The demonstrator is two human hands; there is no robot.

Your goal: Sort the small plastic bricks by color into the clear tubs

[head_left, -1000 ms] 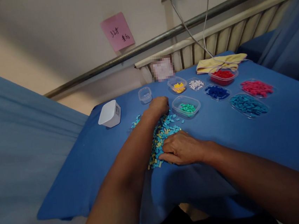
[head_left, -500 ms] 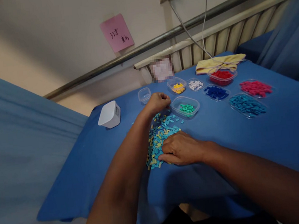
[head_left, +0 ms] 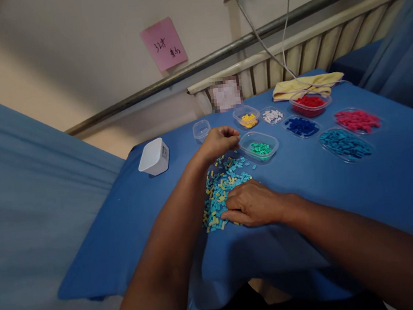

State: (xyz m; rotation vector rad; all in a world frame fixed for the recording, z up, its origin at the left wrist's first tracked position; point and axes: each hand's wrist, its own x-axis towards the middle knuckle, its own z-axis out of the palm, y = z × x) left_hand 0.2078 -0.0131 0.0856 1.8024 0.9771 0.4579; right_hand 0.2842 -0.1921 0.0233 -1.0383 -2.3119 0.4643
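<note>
Left hand hovers just beside the left edge of a clear container of green pieces, thumb and fingertips drawn close together; whether anything is pinched between them I cannot tell. Right hand rests at the right side of the loose pile of light-blue and yellow pieces, fingers bent down into it and thumb stretched along its near part; what it grips, if anything, is hidden. That pile lies directly on the blue-covered bench, between the two forearms.

Past the left wrist stands a small clear tub, with a white tub farther left. Behind the green pieces are yellow pieces and white pieces; rightward come dark-blue pieces, red pieces, pink pieces and teal pieces. A yellow cloth lies behind the red ones, near the radiator. Up on the wall hangs a pink note.
</note>
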